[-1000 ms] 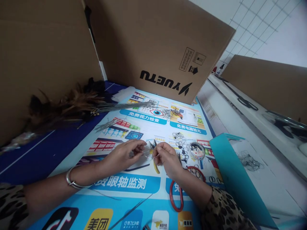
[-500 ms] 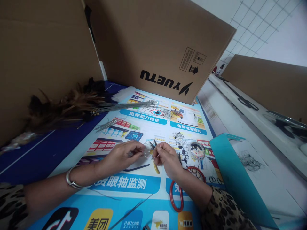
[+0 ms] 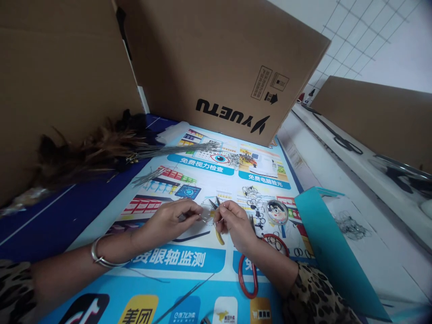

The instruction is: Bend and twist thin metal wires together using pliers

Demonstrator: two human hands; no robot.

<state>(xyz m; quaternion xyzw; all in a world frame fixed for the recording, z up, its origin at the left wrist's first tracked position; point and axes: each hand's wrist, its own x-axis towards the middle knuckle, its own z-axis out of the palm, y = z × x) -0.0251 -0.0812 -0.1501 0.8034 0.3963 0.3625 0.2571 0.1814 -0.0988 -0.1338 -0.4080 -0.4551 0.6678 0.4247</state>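
My left hand (image 3: 178, 219) is closed in a pinch, with thumb and forefinger at the near end of a thin bent wire (image 3: 205, 219). My right hand (image 3: 236, 223) pinches the other end of this wire, a short gap away. The wire is fine, and its exact shape is hard to make out. Pliers with yellow handles (image 3: 219, 237) lie on the printed sheet between the hands, partly hidden by the right fingers. Under my right wrist lie red-handled scissors (image 3: 240, 279), their pivot covered.
Small black rings and wire pieces (image 3: 258, 209) lie near a round cartoon-printed tin (image 3: 277, 212). Bundled wires (image 3: 178, 149) and brown feathers (image 3: 101, 144) are at the back left. A teal box (image 3: 332, 252) stands right. Cardboard boxes (image 3: 219, 58) wall off the back and left.
Both hands keep nearly the same pose around the wire. The whole view has shifted very slightly; objects on the sheet lie as before.
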